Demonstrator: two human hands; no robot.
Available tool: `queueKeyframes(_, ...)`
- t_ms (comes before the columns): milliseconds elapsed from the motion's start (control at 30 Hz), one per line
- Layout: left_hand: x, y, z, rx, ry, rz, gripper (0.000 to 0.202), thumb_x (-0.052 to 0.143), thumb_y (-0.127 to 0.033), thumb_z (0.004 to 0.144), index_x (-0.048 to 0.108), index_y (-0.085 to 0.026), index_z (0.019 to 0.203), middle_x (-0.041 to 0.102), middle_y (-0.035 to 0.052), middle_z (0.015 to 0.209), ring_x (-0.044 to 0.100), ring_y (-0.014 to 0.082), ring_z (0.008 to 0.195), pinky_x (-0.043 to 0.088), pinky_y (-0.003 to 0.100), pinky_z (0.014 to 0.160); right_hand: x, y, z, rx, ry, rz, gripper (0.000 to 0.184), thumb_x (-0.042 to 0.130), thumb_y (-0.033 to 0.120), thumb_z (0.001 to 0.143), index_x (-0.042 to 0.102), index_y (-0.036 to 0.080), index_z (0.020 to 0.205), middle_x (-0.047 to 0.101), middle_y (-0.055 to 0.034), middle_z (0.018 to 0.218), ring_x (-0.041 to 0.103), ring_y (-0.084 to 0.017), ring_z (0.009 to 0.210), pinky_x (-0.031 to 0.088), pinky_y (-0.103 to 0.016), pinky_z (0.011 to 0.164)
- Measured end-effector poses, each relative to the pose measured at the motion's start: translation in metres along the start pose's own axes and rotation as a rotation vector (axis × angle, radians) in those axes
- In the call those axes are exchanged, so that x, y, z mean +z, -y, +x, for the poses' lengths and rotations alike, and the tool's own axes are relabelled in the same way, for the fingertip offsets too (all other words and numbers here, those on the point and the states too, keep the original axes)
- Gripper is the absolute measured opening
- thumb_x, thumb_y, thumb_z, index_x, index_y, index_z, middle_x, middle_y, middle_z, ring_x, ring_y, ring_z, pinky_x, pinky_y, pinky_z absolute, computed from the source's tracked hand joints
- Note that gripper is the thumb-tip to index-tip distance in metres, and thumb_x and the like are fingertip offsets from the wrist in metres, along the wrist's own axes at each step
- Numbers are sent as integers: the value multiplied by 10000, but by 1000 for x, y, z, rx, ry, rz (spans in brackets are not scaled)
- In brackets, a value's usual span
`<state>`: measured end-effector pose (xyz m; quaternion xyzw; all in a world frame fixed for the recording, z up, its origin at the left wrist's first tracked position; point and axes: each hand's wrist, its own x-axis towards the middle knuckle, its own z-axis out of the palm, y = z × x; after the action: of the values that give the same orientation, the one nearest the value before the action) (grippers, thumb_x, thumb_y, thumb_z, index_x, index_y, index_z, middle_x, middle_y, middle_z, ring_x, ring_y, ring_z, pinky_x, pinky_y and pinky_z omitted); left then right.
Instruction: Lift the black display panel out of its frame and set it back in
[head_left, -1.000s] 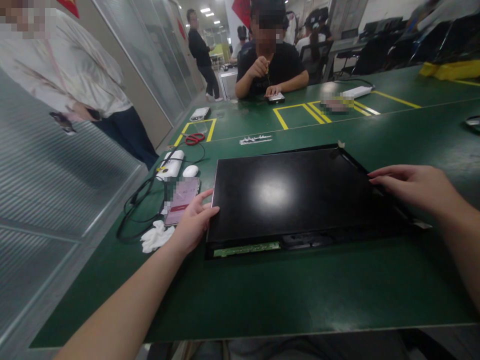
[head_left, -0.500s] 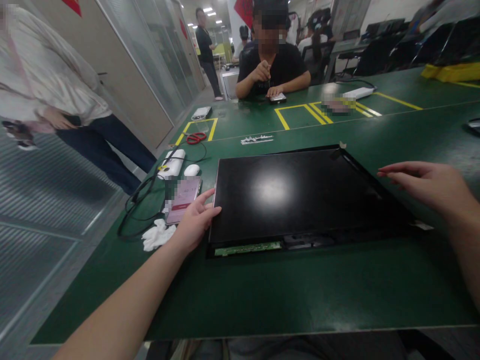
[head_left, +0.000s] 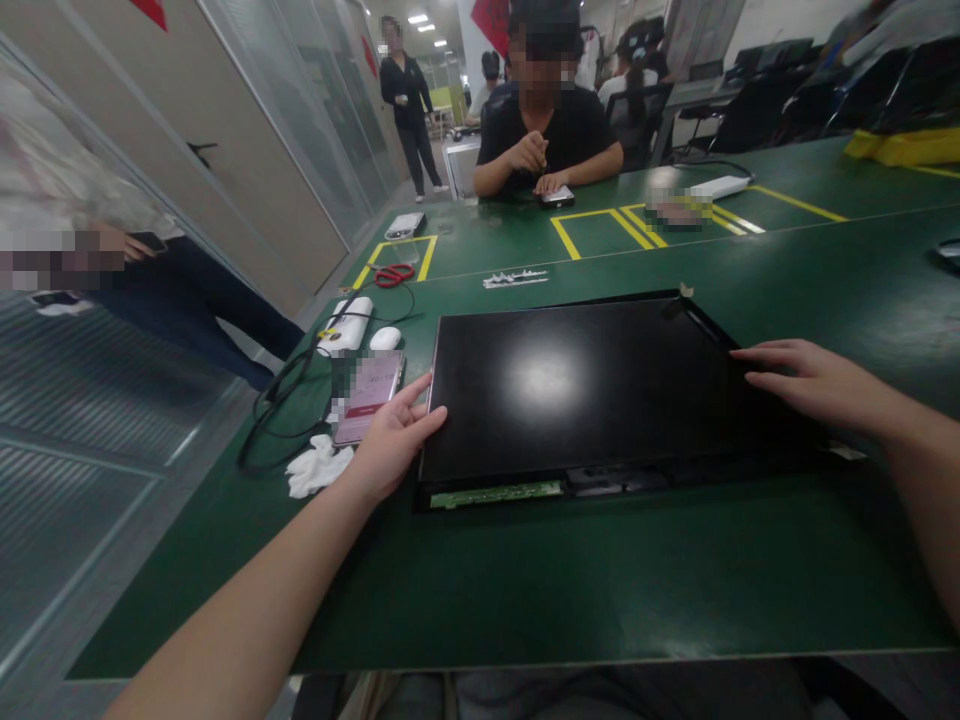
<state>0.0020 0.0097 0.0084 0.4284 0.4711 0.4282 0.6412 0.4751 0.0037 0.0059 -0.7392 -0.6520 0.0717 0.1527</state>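
A dark LCD display panel (head_left: 570, 390) lies flat on the green table, a pale glare in its middle. A thin green circuit board strip (head_left: 495, 494) runs along its near edge on the left. My left hand (head_left: 390, 440) grips the panel's left edge, thumb on top and fingers against the side. At the right edge is my right hand (head_left: 810, 375), its fingers stretched out and slightly apart, the fingertips at or on the rim. Whether they press on it I cannot tell. Tape tabs (head_left: 846, 452) stick out at the right corners.
Left of the panel are a phone (head_left: 367, 395), a crumpled white glove or cloth (head_left: 319, 466), a white mouse (head_left: 385, 340), a white power strip (head_left: 346, 325) with black cable, and red scissors (head_left: 394, 275). Across the table a person (head_left: 551, 140) works on a small device.
My right hand has moved left, from above the table to the panel's right edge. My left hand keeps its hold. The standing person at the left has shifted.
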Motion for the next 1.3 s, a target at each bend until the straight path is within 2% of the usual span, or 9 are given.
queueKeyframes(167, -3, 2, 2, 13, 53, 3, 908, 824, -177, 726, 372, -153, 1513, 804, 90, 925, 776, 245, 810, 621, 286, 681, 3, -4, 2, -6, 14, -19, 455, 473, 170, 484, 573, 207, 927, 501, -66, 989, 427, -180, 930, 284, -302, 842)
queueKeyframes(333, -3, 2, 2, 6, 72, 32, 974, 854, -240, 707, 333, -149, 1525, 804, 69, 904, 773, 241, 833, 613, 264, 660, 3, -7, 2, 11, 7, -4, 458, 458, 175, 474, 565, 230, 916, 490, -49, 990, 438, -177, 921, 319, -321, 819)
queueKeyframes(500, -1, 1, 0, 15, 67, 23, 921, 856, -243, 696, 392, -156, 1487, 802, 63, 899, 775, 249, 826, 611, 263, 629, 4, -9, 3, -14, 5, -4, 473, 453, 189, 467, 563, 220, 926, 498, -48, 982, 430, -171, 925, 309, -309, 830)
queueKeyframes(700, -1, 5, 0, 36, 2, 13, 913, 827, -255, 721, 378, -175, 1512, 779, 103, 1082, 740, 289, 1007, 601, 415, 886, 4, -8, 3, -3, 7, -15, 484, 446, 192, 453, 566, 215, 921, 494, -53, 975, 423, -172, 922, 288, -310, 845)
queueKeyframes(833, -3, 11, 4, 159, -25, 83, 753, 816, -292, 718, 531, -167, 1404, 648, 135, 1362, 583, 320, 1286, 463, 462, 1091, 2, -3, 2, 45, 23, -24, 503, 445, 191, 447, 565, 213, 935, 485, -62, 988, 418, -181, 928, 286, -319, 846)
queueKeyframes(933, -6, 14, 6, 244, -99, 212, 654, 804, -313, 711, 610, -183, 1321, 413, 127, 1581, 388, 328, 1446, 314, 461, 1191, 4, -5, 3, 33, 15, -18, 508, 444, 189, 444, 566, 215, 936, 483, -59, 996, 417, -179, 932, 284, -314, 848)
queueKeyframes(1000, -8, 15, 7, 271, -159, 313, 631, 798, -315, 704, 628, -182, 1296, 284, 123, 1644, 284, 318, 1496, 231, 442, 1222, 5, -8, 4, 25, 8, -18, 509, 443, 193, 440, 567, 219, 933, 484, -56, 998, 419, -177, 931, 285, -313, 848)
queueKeyframes(1133, -10, 16, 8, 253, -183, 424, 638, 783, -326, 696, 625, -163, 1292, 275, 155, 1641, 238, 318, 1512, 188, 448, 1229, 6, -11, 5, 10, -1, -13, 509, 437, 211, 431, 568, 216, 923, 491, -58, 986, 418, -180, 934, 289, -319, 846)
queueKeyframes(1300, -11, 20, 11, 262, -170, 415, 639, 784, -327, 679, 634, -175, 1281, 300, 146, 1631, 264, 315, 1505, 190, 435, 1232, 0, 3, 0, 73, 5, -4, 510, 416, 243, 413, 567, 209, 900, 490, -74, 990, 428, -203, 928, 306, -349, 832)
